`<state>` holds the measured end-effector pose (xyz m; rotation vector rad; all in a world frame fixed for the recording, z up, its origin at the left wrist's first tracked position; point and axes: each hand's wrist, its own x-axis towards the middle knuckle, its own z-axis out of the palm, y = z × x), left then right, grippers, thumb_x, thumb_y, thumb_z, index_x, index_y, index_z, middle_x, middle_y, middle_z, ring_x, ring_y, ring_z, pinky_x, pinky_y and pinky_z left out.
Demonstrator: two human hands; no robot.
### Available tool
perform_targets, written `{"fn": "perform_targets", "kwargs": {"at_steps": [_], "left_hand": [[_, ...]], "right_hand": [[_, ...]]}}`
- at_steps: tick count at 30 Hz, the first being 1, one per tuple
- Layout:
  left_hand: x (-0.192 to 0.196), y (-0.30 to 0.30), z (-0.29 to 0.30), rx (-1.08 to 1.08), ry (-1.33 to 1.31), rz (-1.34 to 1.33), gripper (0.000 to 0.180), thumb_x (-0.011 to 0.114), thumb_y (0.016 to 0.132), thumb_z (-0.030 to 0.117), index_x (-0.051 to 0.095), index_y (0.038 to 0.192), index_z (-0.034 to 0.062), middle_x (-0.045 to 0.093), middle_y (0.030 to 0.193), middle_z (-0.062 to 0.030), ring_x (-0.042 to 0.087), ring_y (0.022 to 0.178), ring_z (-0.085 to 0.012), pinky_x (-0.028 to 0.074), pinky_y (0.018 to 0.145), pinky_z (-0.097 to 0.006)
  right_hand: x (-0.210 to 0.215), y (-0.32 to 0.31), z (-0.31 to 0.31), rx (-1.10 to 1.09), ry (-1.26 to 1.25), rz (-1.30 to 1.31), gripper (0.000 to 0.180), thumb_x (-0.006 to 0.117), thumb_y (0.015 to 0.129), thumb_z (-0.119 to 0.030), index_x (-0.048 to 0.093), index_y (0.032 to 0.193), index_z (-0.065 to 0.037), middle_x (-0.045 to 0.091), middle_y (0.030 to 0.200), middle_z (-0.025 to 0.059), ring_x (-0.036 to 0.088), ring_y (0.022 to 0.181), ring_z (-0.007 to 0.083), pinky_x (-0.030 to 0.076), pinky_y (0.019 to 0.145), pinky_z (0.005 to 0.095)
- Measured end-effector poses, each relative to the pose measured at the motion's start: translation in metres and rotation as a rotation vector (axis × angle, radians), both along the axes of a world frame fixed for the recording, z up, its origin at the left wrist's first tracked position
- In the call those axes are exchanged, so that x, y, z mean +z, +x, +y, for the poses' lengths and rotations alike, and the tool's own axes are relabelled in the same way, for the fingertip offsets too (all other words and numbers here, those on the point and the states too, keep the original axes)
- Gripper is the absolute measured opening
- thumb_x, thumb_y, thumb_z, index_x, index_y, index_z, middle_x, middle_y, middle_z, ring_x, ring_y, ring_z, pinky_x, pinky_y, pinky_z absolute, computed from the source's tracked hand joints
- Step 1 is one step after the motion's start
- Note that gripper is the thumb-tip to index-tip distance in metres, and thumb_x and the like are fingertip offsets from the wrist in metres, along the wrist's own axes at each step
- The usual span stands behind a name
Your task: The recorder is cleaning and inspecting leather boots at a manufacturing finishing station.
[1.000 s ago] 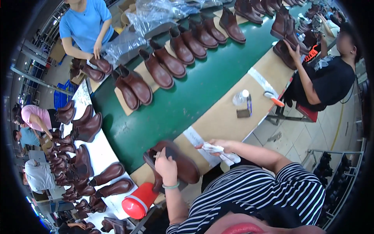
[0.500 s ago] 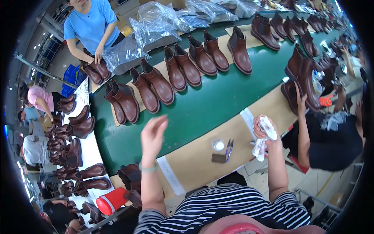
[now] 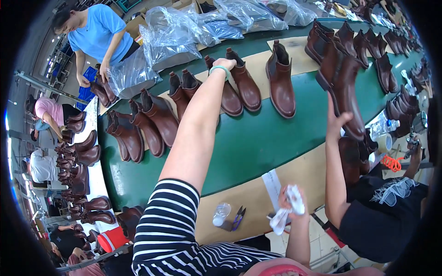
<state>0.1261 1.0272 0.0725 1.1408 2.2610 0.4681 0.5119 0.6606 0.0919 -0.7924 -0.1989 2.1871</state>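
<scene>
Brown boot under left hand

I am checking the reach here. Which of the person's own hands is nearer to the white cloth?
Right. The right hand grips the white cloth by the bench edge. The left hand is far off over the green belt, at a brown boot.

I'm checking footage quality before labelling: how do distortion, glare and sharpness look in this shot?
Head view: strong fisheye, the green belt bows and a black rim frames the picture; clear plastic bags show bright glare; lighting is even; left hand on a brown boot is sharp, right hand with its white cloth slightly soft.
</scene>
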Motion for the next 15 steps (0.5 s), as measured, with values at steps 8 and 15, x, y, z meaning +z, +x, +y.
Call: {"fn": "perform_targets", "kwargs": {"at_steps": [8, 15], "left_hand": [[0.012, 0.013, -0.05, -0.018, 0.389, 0.243, 0.029, 0.057, 0.075, 0.011, 0.064, 0.099, -0.0038, 0.065, 0.101, -0.0232, 0.06, 0.101, -0.039, 0.047, 0.09, -0.042], [0.191, -0.045, -0.265, -0.145, 0.577, 0.081, 0.025, 0.066, 0.08, 0.019, 0.063, 0.095, -0.0007, 0.065, 0.084, -0.022, 0.064, 0.081, -0.0366, 0.049, 0.071, -0.042]], "right_hand": [[0.001, 0.007, -0.02, 0.024, 0.006, 0.076, 0.026, 0.055, 0.088, -0.02, 0.054, 0.091, 0.006, 0.053, 0.065, 0.0104, 0.041, 0.04, 0.0092, 0.03, 0.037, 0.0201], [0.066, 0.003, -0.005, 0.063, 0.366, 0.051, 0.034, 0.052, 0.093, -0.035, 0.046, 0.086, -0.002, 0.043, 0.07, 0.0057, 0.037, 0.042, 0.0101, 0.031, 0.036, 0.0227]]}}
